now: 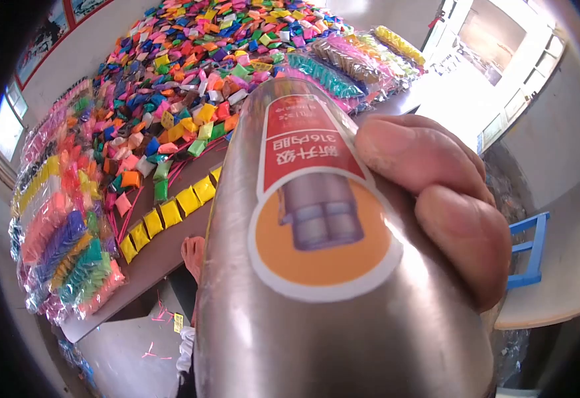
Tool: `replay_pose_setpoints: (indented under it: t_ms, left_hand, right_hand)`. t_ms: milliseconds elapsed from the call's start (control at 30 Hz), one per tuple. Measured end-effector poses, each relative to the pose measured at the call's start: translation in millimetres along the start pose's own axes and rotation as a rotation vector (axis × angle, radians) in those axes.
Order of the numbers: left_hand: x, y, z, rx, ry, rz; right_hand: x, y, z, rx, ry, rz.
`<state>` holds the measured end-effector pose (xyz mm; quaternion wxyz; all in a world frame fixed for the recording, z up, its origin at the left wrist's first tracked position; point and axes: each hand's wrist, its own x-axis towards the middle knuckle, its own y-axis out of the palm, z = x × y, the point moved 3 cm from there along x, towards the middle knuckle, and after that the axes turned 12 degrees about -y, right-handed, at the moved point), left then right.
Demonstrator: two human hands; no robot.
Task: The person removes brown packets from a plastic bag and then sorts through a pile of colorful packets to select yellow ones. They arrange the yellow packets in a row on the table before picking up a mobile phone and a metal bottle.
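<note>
A silvery metal bottle point(336, 331) rises large and close to the camera, with a red and orange label point(326, 252) on its side. My right hand point(436, 192) grips the bottle from the right, its fingers bent against the metal. My left hand point(193, 255) shows only in part at the table's near edge, left of the bottle. The bottle hides the rest of it, so its finger pose is unclear. A row of yellow packets point(170, 213) lies on the brown table point(190, 232) near that hand.
Many small coloured packets point(170, 86) are heaped across the table. Clear bags of packets stand at the left point(71, 232) and at the back right point(363, 63). A blue plastic frame point(535, 252) is at the right beside a pale round-edged surface point(568, 292). Pink strings lie on the floor.
</note>
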<state>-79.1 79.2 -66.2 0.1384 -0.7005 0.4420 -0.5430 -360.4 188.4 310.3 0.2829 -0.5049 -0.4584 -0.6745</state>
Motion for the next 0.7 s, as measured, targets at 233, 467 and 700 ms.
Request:
replay_pose_setpoints:
  t_ms: [233, 467, 700]
  left_hand:
    - [24.2, -35.5, -52.9, -0.075, 0.010, -0.004]
    - [23.0, -38.5, -55.0, -0.032, 0.023, -0.031]
    - [21.6, -36.4, -53.1, -0.073, 0.009, -0.019]
  right_hand:
    - [22.8, -6.9, 30.0, 0.245, 0.577, -0.111]
    - [35.1, -23.1, 42.2, 0.367, 0.763, -0.073]
    - [-21.3, -15.8, 84.8, 0.223, 0.632, -0.224]
